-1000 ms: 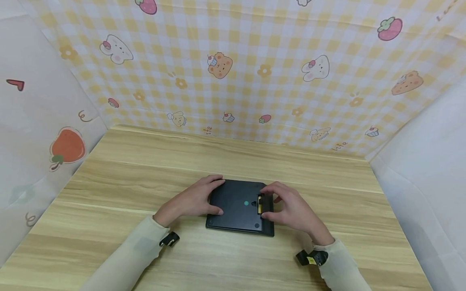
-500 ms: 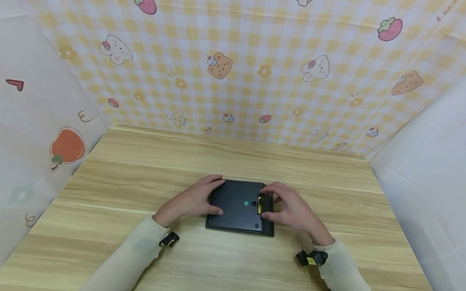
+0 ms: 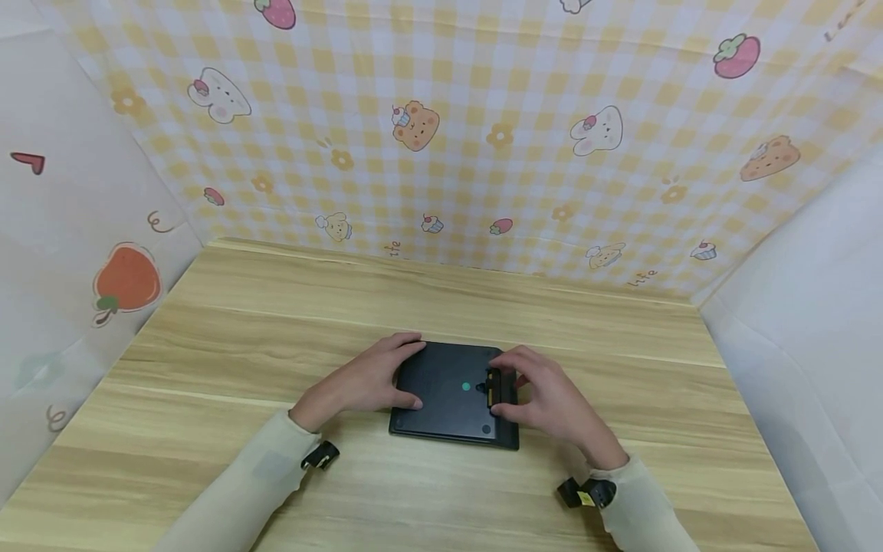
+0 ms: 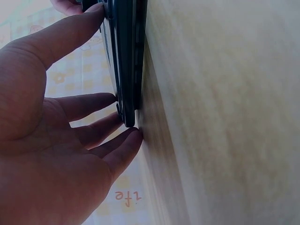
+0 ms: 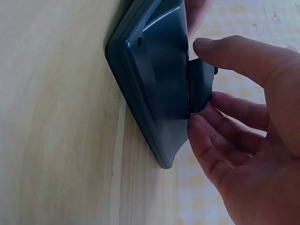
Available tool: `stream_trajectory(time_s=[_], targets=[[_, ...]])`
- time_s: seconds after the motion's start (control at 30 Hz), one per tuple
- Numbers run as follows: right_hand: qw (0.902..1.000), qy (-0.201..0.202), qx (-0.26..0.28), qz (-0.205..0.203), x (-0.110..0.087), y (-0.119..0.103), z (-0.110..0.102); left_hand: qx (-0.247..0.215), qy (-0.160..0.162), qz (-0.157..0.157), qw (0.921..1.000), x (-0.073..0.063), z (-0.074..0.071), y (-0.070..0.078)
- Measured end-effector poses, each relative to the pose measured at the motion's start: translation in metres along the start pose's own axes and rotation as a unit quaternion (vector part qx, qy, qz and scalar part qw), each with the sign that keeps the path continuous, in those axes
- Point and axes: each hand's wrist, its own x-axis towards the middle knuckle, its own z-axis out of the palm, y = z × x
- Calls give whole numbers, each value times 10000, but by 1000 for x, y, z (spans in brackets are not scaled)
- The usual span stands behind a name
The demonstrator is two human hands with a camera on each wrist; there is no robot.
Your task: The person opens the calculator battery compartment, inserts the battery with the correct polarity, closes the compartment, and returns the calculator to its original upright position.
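A black calculator [image 3: 441, 391] lies face down on the table, its back and a green dot upward. My left hand [image 3: 375, 379] rests on its left end, fingers fairly straight, thumb on the back and fingertips at the far left corner. With thumb and fingers, my right hand [image 3: 548, 391] pinches a small black battery cover [image 5: 201, 84] by its ends. The cover stands tilted up from the back, one edge at the compartment slot. A yellow-gold strip [image 3: 490, 389] shows beside it in the head view.
The wood-grain table [image 3: 276, 307] ends at a yellow checked cloth [image 3: 462, 176] behind, with pale cloth walls left and right. A small black camera [image 3: 320, 455] sits on the left wrist and another camera [image 3: 586, 493] on the right.
My right hand has shifted slightly left with the battery cover, which leans more over the compartment; less of the yellow strip shows. The left hand and calculator stay in place.
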Motion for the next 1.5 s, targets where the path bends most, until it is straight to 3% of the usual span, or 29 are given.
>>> stream_trajectory(time_s=[1.13,1.5], targets=[[9998,20,-183,-109,-1,-7,0,62,-16,14,10000,1,-1,1],[9998,60,-146,77,-1,-6,-2,76,-33,-12,10000,0,-1,1]])
